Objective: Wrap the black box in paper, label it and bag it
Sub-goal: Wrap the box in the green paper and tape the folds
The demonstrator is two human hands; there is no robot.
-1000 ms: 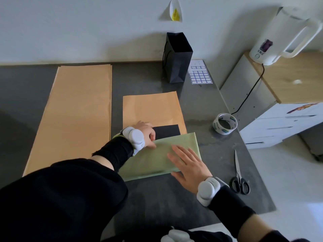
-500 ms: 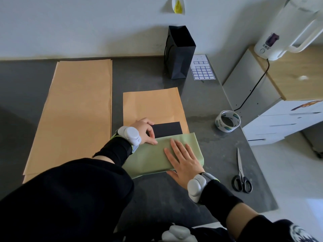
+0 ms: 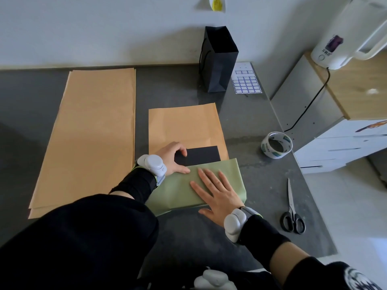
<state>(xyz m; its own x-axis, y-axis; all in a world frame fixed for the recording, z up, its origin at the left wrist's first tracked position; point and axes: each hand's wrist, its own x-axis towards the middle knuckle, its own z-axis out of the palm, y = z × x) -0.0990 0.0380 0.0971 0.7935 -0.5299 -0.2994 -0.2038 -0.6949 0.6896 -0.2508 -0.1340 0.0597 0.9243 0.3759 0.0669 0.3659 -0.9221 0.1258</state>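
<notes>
Flat right hand presses paper; left hand fingers grip black box.

Bare table right of paper, tape roll — scissors nearer (both edge-side), bag behind

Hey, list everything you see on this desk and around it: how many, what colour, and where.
black box: one, black, centre, half under green flap
wrapping paper: one, tan, green underside, under box
paper stack: one, tan, left
bag: one, black, back
label sheet: one, white, beside bag
tape: one, white, right
scissors: one, black-handled, right edge
kettle: one, white, cabinet at right
left hand: one, curled on box
right hand: one, flat on green flap
</notes>
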